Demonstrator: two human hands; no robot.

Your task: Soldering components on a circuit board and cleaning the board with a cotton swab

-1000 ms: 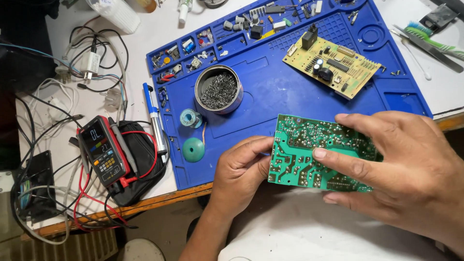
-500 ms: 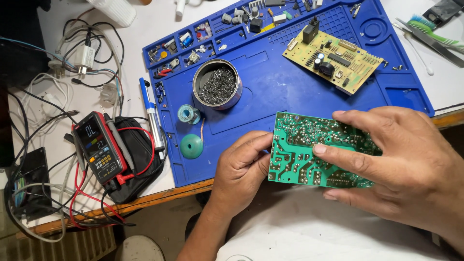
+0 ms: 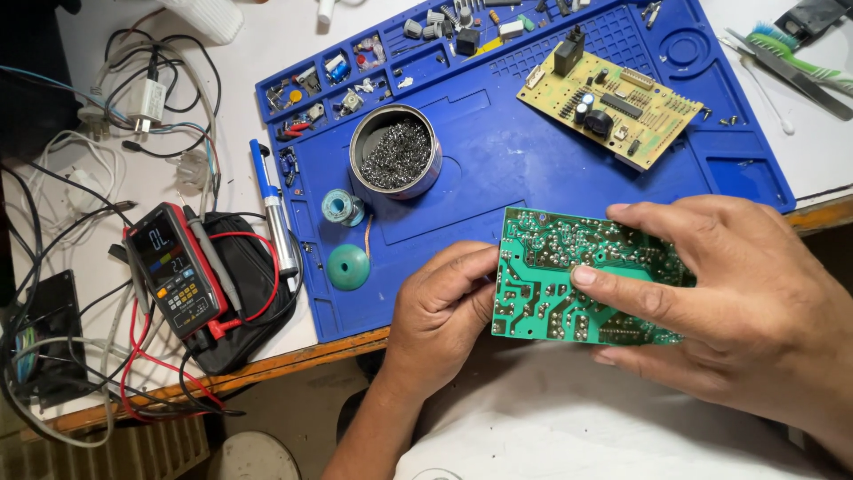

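Clearly green circuit board [image 3: 569, 284] — solder side up.

you hold a green circuit board [image 3: 569, 280] dotted with silver solder; the mat [image 3: 498, 169] is blue, the other board [image 3: 613, 102] yellow, the multimeter [image 3: 173, 271] red-edged black

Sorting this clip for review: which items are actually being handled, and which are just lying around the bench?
In hand:
- green circuit board, solder side up
- left hand gripping its left edge
- right hand holding its right side

Lying about:
- yellow circuit board on the blue mat
- tin of metal wool
- solder spool
- multimeter
- soldering iron
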